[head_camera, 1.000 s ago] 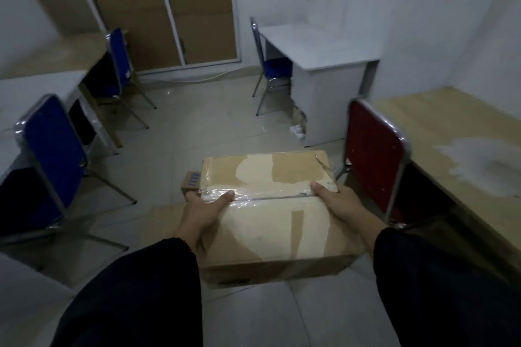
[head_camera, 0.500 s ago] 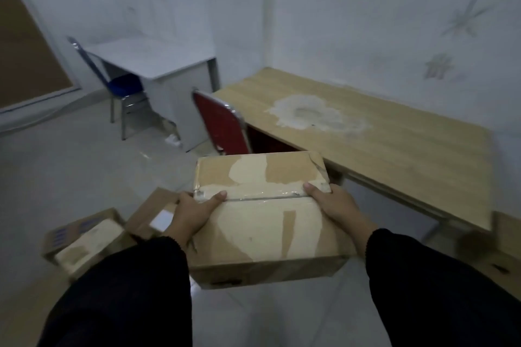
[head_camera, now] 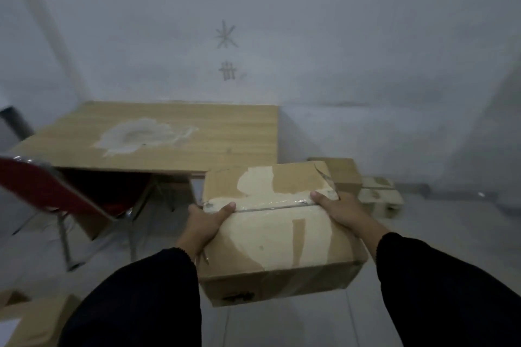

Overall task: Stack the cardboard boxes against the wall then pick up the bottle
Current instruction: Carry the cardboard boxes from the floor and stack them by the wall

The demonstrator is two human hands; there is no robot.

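Left grip [head_camera: 207,222] and right grip [head_camera: 342,213] clamp opposite sides of the cardboard box [head_camera: 279,236], thumbs over its taped top seam. Box hangs between them, off the floor, slightly tilted. Beyond right grip, a brown box [head_camera: 342,175] and a paler box [head_camera: 379,196] sit by the wall [head_camera: 282,36], right of the table [head_camera: 197,138]. Red chair [head_camera: 42,191] at left.
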